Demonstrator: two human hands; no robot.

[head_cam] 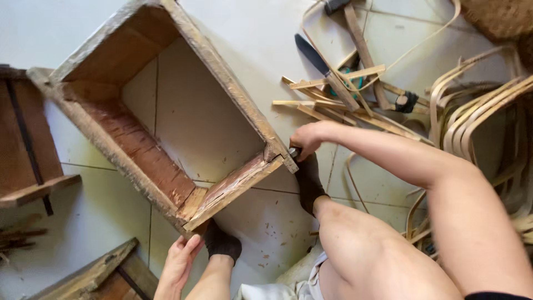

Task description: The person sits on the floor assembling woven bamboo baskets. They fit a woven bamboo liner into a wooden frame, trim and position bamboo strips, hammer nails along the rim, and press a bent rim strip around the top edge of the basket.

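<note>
Seen from above, our left hand (179,262) clasps the near corner of the bottomless wooden frame (166,111) lying on the tiled floor (266,44); our right hand (306,139), grip pressed around a dark tool handle (294,151), meets its right corner; bamboo strips (344,105) and a knife (312,54) lie beyond.
</note>
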